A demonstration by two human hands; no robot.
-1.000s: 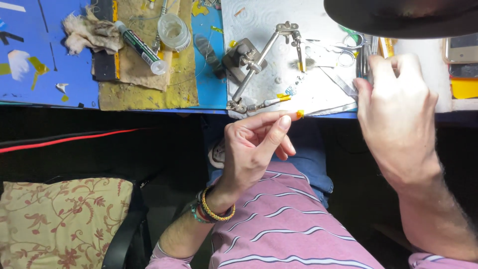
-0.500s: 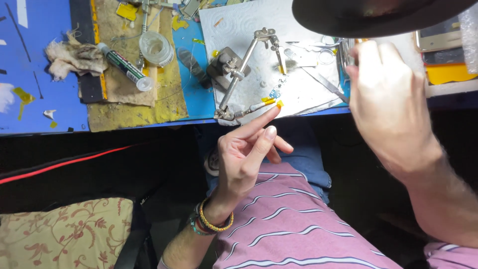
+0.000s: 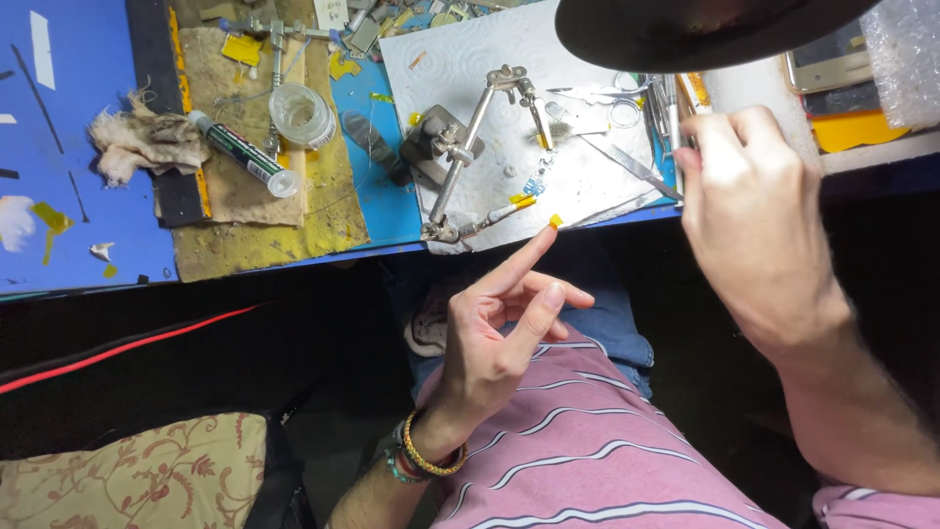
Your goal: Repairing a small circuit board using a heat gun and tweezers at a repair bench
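Since half a second earlier, the left hand point(image 3: 499, 328) had stretched its index finger toward the table edge, a small yellow piece point(image 3: 555, 221) at its tip; the other fingers curled loosely, gripping nothing. The right hand point(image 3: 749, 211) stayed raised, fingers closed among the tweezers point(image 3: 666, 98) beside the helping-hands clamp stand point(image 3: 460, 147).

Small repair or electronics workshop, my own bench. Blue worktop point(image 3: 78, 147) is stained and cluttered: helping-hands clamp stand point(image 3: 460, 157) on a white sheet point(image 3: 460, 69), tweezers point(image 3: 627, 162) and other metal tools, coil of wire point(image 3: 302, 115), a tube point(image 3: 243, 154), a dirty rag point(image 3: 142, 145), a scorched brown mat point(image 3: 245, 196). I sit at it, lamp shade point(image 3: 685, 29) overhead.
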